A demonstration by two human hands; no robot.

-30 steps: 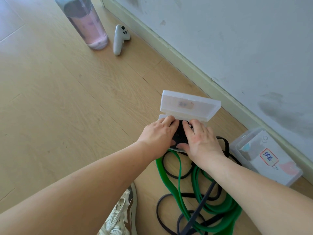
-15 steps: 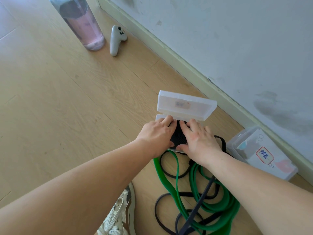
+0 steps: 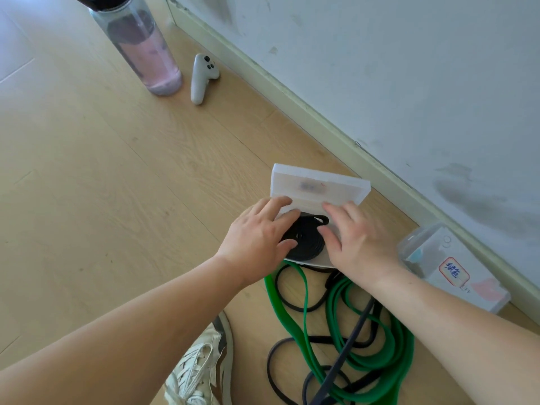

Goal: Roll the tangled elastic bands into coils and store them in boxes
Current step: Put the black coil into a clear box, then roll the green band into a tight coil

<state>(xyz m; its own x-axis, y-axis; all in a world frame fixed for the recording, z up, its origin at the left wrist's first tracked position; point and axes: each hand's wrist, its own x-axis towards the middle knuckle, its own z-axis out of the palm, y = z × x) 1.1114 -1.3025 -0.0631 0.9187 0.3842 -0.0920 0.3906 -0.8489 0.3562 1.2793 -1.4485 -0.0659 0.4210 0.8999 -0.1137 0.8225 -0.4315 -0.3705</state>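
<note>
From the head camera, we are looking down at our left hand [image 3: 260, 232] and right hand [image 3: 361, 239], both lying flat with fingers nearly straight on either side of the black coil [image 3: 306, 236]. Neither is gripping anything, and the thumbs are just touching the coil's edge. The coil is sitting in the base of the open box [image 3: 311, 261], whose lid [image 3: 318, 185] is standing up behind it.

We are judging this to be the seating step. To do it well, we are wanting even downward pressure from both palms and the loose end loop at the back tucked in, so the coil is not springing open before the lid is coming down.

The green bands [image 3: 365, 331] and loose black bands [image 3: 280, 299] are lying tangled on the floor near us.

The lid's label is too blurred to read. The second box [image 3: 455, 267], on the right by the wall, is carrying a red-bordered sticker with blue handwriting, possibly "绿色".
</note>
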